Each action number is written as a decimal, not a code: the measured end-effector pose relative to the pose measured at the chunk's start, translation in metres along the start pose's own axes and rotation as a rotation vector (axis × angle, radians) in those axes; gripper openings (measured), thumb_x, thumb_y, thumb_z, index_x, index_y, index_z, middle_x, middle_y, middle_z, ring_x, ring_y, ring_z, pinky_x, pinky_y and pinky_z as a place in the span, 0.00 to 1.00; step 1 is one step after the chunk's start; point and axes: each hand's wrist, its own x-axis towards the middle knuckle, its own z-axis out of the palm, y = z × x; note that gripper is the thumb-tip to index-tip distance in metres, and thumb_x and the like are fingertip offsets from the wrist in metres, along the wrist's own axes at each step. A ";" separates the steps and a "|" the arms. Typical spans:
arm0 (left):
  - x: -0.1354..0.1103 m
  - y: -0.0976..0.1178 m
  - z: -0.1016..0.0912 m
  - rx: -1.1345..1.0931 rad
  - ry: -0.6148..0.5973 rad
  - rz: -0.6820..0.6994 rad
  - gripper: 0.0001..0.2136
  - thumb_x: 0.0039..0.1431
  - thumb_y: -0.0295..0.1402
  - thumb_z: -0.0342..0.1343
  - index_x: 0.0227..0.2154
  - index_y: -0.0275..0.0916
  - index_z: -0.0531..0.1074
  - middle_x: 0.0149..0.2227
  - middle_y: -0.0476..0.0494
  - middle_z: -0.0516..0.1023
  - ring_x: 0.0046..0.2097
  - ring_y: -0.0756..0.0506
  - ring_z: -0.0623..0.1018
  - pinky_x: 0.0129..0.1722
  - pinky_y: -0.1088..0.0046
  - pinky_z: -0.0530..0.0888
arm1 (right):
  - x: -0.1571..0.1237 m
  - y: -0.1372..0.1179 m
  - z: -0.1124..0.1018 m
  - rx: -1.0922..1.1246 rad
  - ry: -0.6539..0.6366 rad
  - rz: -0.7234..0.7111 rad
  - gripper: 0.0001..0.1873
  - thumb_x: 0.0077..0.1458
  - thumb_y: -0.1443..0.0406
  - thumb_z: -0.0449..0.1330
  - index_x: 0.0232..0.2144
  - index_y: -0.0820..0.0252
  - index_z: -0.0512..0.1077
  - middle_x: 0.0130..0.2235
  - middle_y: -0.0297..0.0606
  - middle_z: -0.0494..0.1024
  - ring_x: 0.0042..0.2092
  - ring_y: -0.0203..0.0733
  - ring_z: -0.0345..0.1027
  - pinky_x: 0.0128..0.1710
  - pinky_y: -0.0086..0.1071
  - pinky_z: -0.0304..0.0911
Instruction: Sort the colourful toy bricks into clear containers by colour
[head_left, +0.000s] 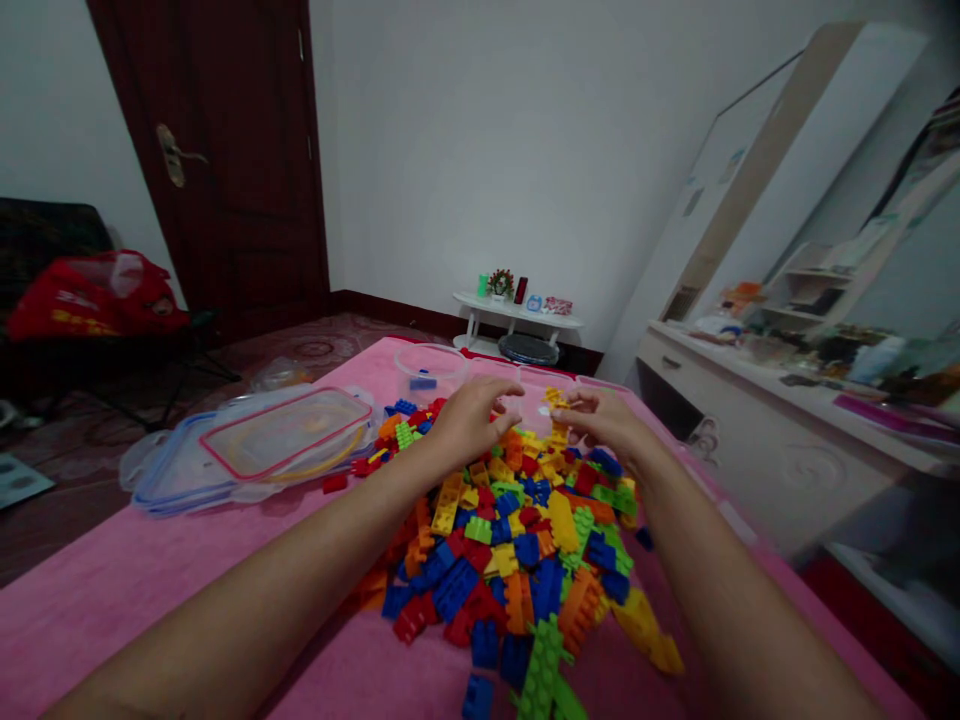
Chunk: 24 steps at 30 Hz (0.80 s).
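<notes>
A large heap of toy building bricks [517, 540] in red, blue, yellow, green and orange lies between my forearms. Over its far left part is my left hand [474, 420], thumb and fingers apart in a curve; a bit of red shows behind them. At the heap's far right side, my right hand [604, 422] has its fingertips closed on a small yellow brick [559, 432]. Just beyond these fingertips, more yellow pieces [555, 397] show in a clear plastic container [536, 378]. A round clear tub [431, 360] holding a blue brick [423, 380] stands behind my left hand.
Clear lids with blue and red rims [285, 435] are stacked on the pink cloth [172, 590] at the left. A low white table [517, 312] with small items stands by the wall. A dresser [750, 420] is at the right, a red bag [97, 295] at the left.
</notes>
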 end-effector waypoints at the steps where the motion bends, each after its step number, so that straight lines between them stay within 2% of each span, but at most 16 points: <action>1: 0.000 0.002 -0.001 -0.014 -0.045 0.007 0.12 0.53 0.28 0.55 0.42 0.36 0.74 0.41 0.42 0.78 0.36 0.48 0.77 0.41 0.70 0.72 | 0.012 0.003 -0.005 -0.050 0.083 0.037 0.16 0.42 0.61 0.67 0.31 0.61 0.66 0.24 0.33 0.74 0.19 0.31 0.65 0.14 0.21 0.51; 4: -0.002 0.014 -0.003 -0.093 -0.269 0.096 0.10 0.54 0.30 0.55 0.38 0.36 0.76 0.38 0.42 0.79 0.40 0.46 0.77 0.43 0.70 0.71 | 0.040 0.012 -0.016 -0.167 0.224 0.086 0.17 0.46 0.63 0.65 0.38 0.64 0.67 0.27 0.39 0.76 0.21 0.34 0.69 0.17 0.22 0.55; 7: -0.009 0.029 -0.002 -0.219 -0.520 0.293 0.18 0.52 0.36 0.60 0.46 0.37 0.74 0.46 0.39 0.76 0.47 0.43 0.75 0.49 0.70 0.69 | 0.049 0.021 -0.017 -0.289 0.233 0.039 0.21 0.46 0.64 0.64 0.44 0.63 0.68 0.33 0.42 0.77 0.21 0.34 0.70 0.21 0.25 0.60; 9: -0.014 0.036 0.000 -0.253 -0.618 0.415 0.24 0.48 0.39 0.62 0.50 0.38 0.71 0.52 0.37 0.72 0.52 0.41 0.72 0.52 0.68 0.66 | 0.043 0.027 -0.011 -0.391 0.190 -0.015 0.17 0.45 0.66 0.64 0.40 0.61 0.72 0.36 0.41 0.77 0.22 0.33 0.70 0.24 0.26 0.61; 11: -0.018 0.040 0.005 -0.232 -0.657 0.485 0.26 0.47 0.40 0.63 0.50 0.39 0.71 0.54 0.36 0.70 0.55 0.39 0.70 0.55 0.66 0.64 | 0.032 0.032 -0.002 -0.494 0.096 -0.063 0.11 0.41 0.69 0.65 0.32 0.60 0.75 0.33 0.37 0.78 0.26 0.35 0.71 0.27 0.27 0.62; 13: -0.021 0.042 0.011 -0.206 -0.684 0.525 0.24 0.48 0.38 0.63 0.49 0.38 0.72 0.52 0.36 0.72 0.54 0.40 0.70 0.56 0.66 0.63 | 0.019 0.037 0.007 -0.604 -0.009 -0.096 0.10 0.36 0.71 0.65 0.27 0.58 0.76 0.31 0.35 0.79 0.32 0.38 0.72 0.32 0.27 0.62; 16: -0.023 0.041 0.017 -0.192 -0.730 0.535 0.21 0.50 0.34 0.61 0.48 0.35 0.72 0.49 0.36 0.74 0.51 0.41 0.72 0.53 0.70 0.66 | 0.005 0.043 0.018 -0.732 -0.085 -0.112 0.12 0.36 0.71 0.65 0.29 0.56 0.77 0.34 0.34 0.79 0.38 0.40 0.71 0.36 0.28 0.61; 20: -0.024 0.039 0.019 -0.137 -0.715 0.410 0.15 0.50 0.28 0.58 0.43 0.38 0.75 0.43 0.42 0.77 0.43 0.45 0.75 0.43 0.75 0.69 | -0.001 0.046 0.018 -0.826 -0.063 -0.067 0.11 0.37 0.67 0.65 0.30 0.57 0.77 0.34 0.37 0.79 0.36 0.41 0.70 0.32 0.29 0.57; 24: -0.018 0.032 0.013 -0.167 -0.611 0.228 0.11 0.52 0.33 0.58 0.39 0.39 0.76 0.33 0.47 0.78 0.34 0.48 0.75 0.33 0.78 0.67 | -0.003 0.045 0.010 -0.863 0.006 -0.030 0.11 0.40 0.60 0.65 0.28 0.58 0.75 0.30 0.39 0.77 0.32 0.41 0.68 0.28 0.30 0.54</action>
